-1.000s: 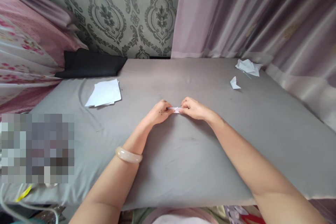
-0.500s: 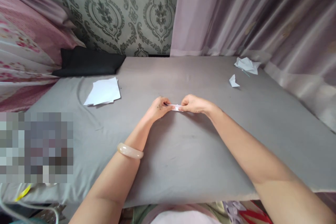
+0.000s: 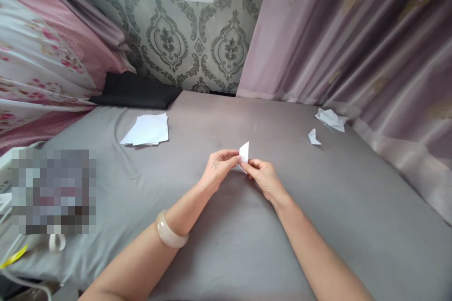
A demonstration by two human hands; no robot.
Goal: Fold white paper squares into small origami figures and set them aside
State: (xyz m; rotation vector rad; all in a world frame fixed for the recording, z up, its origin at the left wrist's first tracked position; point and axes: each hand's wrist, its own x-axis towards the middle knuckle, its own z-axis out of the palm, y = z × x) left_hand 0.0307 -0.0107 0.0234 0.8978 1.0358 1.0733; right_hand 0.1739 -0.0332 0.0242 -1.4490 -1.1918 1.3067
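Both my hands meet over the middle of a grey-covered surface (image 3: 212, 244). Between them stands a small folded white paper piece (image 3: 244, 152), its pointed tip up. My left hand (image 3: 219, 169) pinches its left side with fingers closed; a pale bangle (image 3: 170, 231) sits on that wrist. My right hand (image 3: 262, 178) pinches the lower right edge of the same piece, fingers curled. The paper is lifted slightly off the cloth.
A stack of white paper sheets (image 3: 146, 130) lies at the left rear. A small folded paper shape (image 3: 313, 137) and crumpled white paper (image 3: 330, 119) sit at the right rear. A black cushion (image 3: 136, 91) rests against the patterned wall. Curtains hang on the right.
The paper piece was flat and low between my hands; now it is raised and turned upright. The camera has tilted up, showing more wall.
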